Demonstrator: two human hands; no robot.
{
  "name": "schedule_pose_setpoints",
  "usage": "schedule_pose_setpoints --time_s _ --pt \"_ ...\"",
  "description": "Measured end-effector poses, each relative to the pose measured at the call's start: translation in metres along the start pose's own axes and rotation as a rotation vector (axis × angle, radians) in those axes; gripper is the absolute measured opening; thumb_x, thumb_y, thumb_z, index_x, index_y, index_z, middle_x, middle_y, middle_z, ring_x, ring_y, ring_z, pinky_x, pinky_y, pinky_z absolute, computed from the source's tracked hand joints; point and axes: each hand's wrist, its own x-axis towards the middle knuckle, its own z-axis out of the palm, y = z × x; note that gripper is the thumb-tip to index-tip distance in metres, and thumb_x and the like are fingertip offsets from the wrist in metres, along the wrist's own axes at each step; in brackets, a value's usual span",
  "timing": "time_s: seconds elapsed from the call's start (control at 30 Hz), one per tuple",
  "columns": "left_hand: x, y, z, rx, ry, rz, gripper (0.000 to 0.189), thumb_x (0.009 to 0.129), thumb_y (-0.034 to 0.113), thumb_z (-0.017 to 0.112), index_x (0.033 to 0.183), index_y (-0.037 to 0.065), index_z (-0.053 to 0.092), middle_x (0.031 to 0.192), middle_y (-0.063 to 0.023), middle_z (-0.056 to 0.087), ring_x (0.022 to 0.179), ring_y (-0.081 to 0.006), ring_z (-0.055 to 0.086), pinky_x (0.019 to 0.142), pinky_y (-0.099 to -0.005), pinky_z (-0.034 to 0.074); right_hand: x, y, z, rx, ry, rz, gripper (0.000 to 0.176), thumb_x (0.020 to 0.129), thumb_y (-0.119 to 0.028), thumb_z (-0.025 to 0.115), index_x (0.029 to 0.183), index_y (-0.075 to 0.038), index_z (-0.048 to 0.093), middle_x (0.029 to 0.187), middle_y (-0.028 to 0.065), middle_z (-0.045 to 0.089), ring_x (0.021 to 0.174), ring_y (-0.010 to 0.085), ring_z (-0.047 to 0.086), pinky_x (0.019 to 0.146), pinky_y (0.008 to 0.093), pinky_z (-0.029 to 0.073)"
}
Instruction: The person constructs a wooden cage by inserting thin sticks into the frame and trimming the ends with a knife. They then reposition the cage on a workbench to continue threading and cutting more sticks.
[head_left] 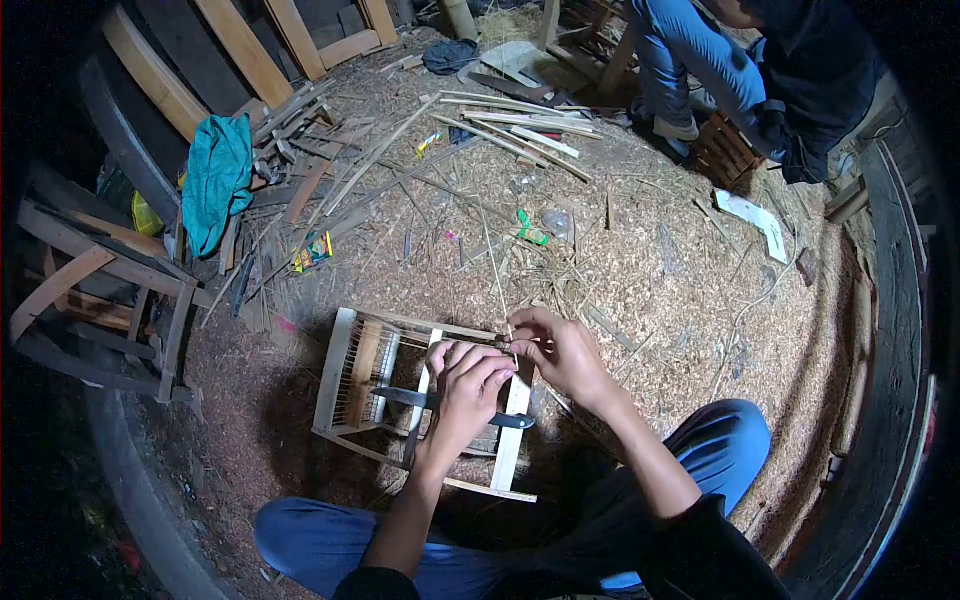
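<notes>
Both hands meet over a small wooden frame [335,370] that lies on the sawdust floor [680,290] between the person's knees. The left hand [468,388] is curled into a loose fist on the frame's pale crosspiece, knuckles up. A dark knife [400,397] runs across the frame right under that fist. It may be gripped in the palm, but the fingers hide it and I cannot tell. The right hand [562,352] is just beside the left, its thumb and fingertips pinched tight on a thin stick [497,280] that slants up and away over the floor. The frame's left half carries a row of thin slats set close together.

Loose strips of wood [500,120] lie scattered farther out, a teal cloth [215,175] hangs over planks to the left, and a chair frame [90,290] stands at the left edge. Another person [700,70] in blue trousers crouches at the top right beside a slatted crate [730,150].
</notes>
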Motion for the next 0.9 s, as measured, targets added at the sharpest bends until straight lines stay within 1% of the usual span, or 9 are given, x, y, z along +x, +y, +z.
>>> schedule_pose_setpoints --time_s 0.07,0.2,0.3,0.37,0.4,0.67,0.77,0.83,0.9 --pt "0.0 0.0 0.001 -0.011 0.009 0.001 0.004 0.091 0.015 0.071 0.092 0.011 0.073 0.096 -0.0003 0.07 0.1 -0.0215 0.062 0.103 -0.0458 0.032 -0.001 0.008 0.003 0.031 0.01 0.019 0.017 0.093 -0.008 0.072 0.109 -0.005 0.075 0.097 0.0183 0.076 0.086 0.03 0.076 0.075 0.0394 0.058" --pt "0.0 0.001 0.002 -0.012 0.032 -0.002 0.003 0.088 0.011 0.073 0.091 0.01 0.074 0.095 -0.0011 0.071 0.099 -0.0216 0.063 0.104 -0.0433 0.032 -0.001 0.01 0.006 0.029 -0.012 0.047 0.017 0.094 -0.011 0.071 0.11 -0.005 0.075 0.097 0.0174 0.077 0.085 0.0275 0.077 0.076 0.0388 0.058" --pt "-0.001 0.001 0.002 -0.001 0.057 0.015 0.003 0.088 0.011 0.073 0.09 0.01 0.073 0.095 -0.0015 0.071 0.099 -0.0219 0.063 0.104 -0.0435 0.033 -0.003 0.014 0.015 -0.011 -0.021 0.031 0.019 0.094 -0.011 0.07 0.111 -0.005 0.076 0.099 0.0175 0.076 0.086 0.03 0.076 0.077 0.0392 0.058" --pt "-0.002 0.001 0.005 0.002 0.067 0.03 0.003 0.088 0.011 0.073 0.09 0.009 0.073 0.095 -0.0018 0.071 0.099 -0.0221 0.063 0.103 -0.0437 0.033 -0.003 0.009 0.018 -0.079 -0.027 -0.073 0.02 0.094 -0.011 0.069 0.111 -0.006 0.077 0.101 0.0172 0.076 0.086 0.0327 0.075 0.078 0.04 0.058" --pt "-0.003 0.0 0.006 0.009 0.082 0.021 0.003 0.087 0.011 0.073 0.089 0.009 0.073 0.095 -0.0021 0.072 0.099 -0.0223 0.063 0.103 -0.0438 0.034 -0.004 -0.004 0.015 -0.088 -0.06 0.009 0.021 0.092 -0.009 0.069 0.111 -0.006 0.077 0.102 0.0179 0.076 0.088 0.035 0.074 0.081 0.0408 0.057" --pt "0.0 0.005 0.003 0.071 0.085 0.036 0.006 0.089 0.012 0.073 0.093 0.008 0.072 0.094 -0.004 0.07 0.097 -0.024 0.063 0.1 -0.0428 0.036 -0.002 0.002 0.017 -0.075 -0.062 -0.003 0.021 0.088 -0.005 0.07 0.108 -0.002 0.076 0.105 0.0193 0.075 0.091 0.0371 0.073 0.083 0.0416 0.057" --pt "0.0 0.008 0.002 0.06 0.089 0.013 0.007 0.089 0.012 0.072 0.094 0.008 0.071 0.094 -0.0043 0.071 0.095 -0.025 0.063 0.098 -0.0428 0.037 -0.003 0.002 0.013 -0.05 -0.082 0.017 0.025 0.087 -0.003 0.069 0.111 -0.002 0.075 0.108 0.0177 0.075 0.098 0.0356 0.072 0.089 0.0437 0.055" --pt "-0.002 0.006 0.003 0.054 0.089 0.004 0.007 0.09 0.012 0.073 0.095 0.008 0.07 0.094 -0.0044 0.071 0.094 -0.0253 0.063 0.098 -0.0428 0.037 -0.005 0.007 0.012 -0.152 -0.117 -0.069 0.033 0.084 -0.002 0.07 0.116 -0.004 0.074 0.111 0.0158 0.073 0.104 0.0343 0.069 0.093 0.0465 0.049" --pt "-0.002 0.006 0.002 0.049 0.088 -0.003 0.008 0.09 0.012 0.073 0.096 0.008 0.069 0.094 -0.0045 0.071 0.093 -0.0255 0.063 0.097 -0.0429 0.038 -0.008 0.01 0.014 -0.173 -0.092 -0.108 0.034 0.082 -0.003 0.071 0.116 -0.005 0.074 0.109 0.0141 0.072 0.106 0.0326 0.068 0.093 0.0457 0.047"
